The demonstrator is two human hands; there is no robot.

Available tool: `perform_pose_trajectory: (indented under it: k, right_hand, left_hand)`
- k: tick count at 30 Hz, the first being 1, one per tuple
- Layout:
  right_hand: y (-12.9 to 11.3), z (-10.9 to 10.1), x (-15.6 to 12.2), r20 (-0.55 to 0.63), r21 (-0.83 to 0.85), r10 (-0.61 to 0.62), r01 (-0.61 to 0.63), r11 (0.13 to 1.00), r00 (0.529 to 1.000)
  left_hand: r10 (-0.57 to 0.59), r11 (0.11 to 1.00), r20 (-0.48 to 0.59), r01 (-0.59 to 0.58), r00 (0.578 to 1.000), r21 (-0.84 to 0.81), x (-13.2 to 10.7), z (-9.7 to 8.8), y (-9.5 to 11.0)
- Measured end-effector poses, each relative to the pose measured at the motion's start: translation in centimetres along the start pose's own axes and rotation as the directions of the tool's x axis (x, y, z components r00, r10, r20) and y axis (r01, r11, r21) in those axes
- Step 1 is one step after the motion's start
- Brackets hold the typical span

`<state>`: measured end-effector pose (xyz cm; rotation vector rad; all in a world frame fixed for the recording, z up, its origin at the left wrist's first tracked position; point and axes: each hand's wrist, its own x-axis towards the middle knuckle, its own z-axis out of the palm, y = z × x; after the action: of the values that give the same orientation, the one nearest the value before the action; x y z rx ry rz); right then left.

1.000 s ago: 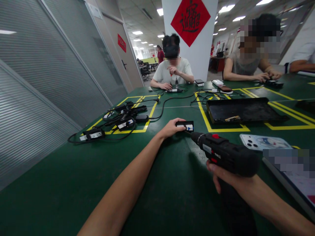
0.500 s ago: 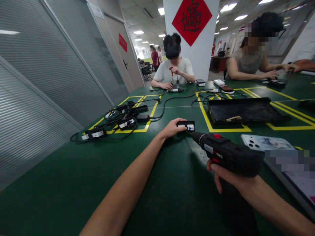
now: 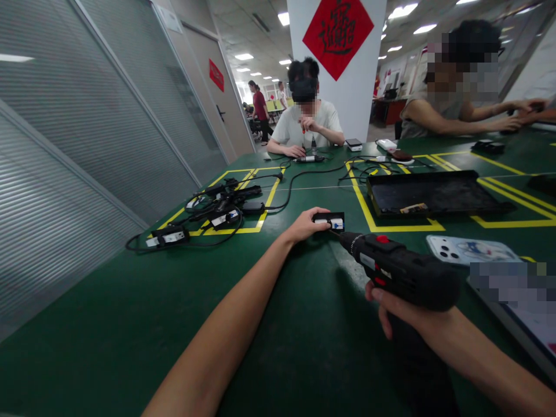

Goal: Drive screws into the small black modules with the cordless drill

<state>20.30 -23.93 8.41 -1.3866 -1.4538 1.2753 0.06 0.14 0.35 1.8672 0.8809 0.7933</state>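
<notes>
My left hand (image 3: 304, 225) reaches forward over the green table (image 3: 130, 301) and grips a small black power adapter (image 3: 330, 220) with a white label, holding it down on the table. My right hand (image 3: 406, 318) is closed around the handle of a black electric screwdriver (image 3: 402, 271) with a red switch. The driver's tip points at the near right side of the adapter and seems to touch it.
A heap of black adapters and cables (image 3: 212, 211) lies in a yellow-taped square at the left. A black tray (image 3: 430, 194) sits ahead on the right. A phone (image 3: 469, 250) and a tablet (image 3: 525, 313) lie at my right. Other people work across the table.
My hands, the adapter and the screwdriver stay almost still. The person at the far right has stretched both arms out to the right.
</notes>
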Motion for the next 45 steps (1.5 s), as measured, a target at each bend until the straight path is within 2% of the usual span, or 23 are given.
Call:
perform_pose_trajectory:
  k: [12,17,29,37,41,45]
  right_hand:
    - [-0.6,-0.4,-0.2,0.036,0.053,0.023,-0.025,0.998,0.999]
    - [-0.8,-0.3,-0.2,0.012,0.065,0.037,-0.038,0.997,0.999]
    - [1.3,-0.3,1.2,0.080,0.205,0.035,-0.051,0.977,0.996]
    - [0.7,-0.3,0.5,0.059,0.000,0.083,-0.083,0.997,0.995]
    - [0.5,-0.2,0.3,0.044,-0.013,0.100,-0.100,0.995,0.994]
    - [0.8,-0.3,0.6,0.066,0.048,0.078,-0.081,0.996,0.995]
  left_hand:
    - [0.010,1.000,-0.021,-0.010,1.000,0.013,0.0,0.1,0.0]
    - [0.012,1.000,-0.010,-0.012,1.000,0.008,0.0,0.0,0.1]
    - [0.000,1.000,-0.012,0.000,1.000,-0.007,0.0,0.0,0.1]
    - [-0.003,1.000,-0.003,0.002,1.000,-0.028,0.0,0.0,0.3]
    - [0.005,0.999,-0.002,-0.005,1.000,-0.051,0.0,0.0,0.3]
    - [-0.014,0.999,-0.011,0.014,1.000,-0.029,-0.1,0.1,0.3]
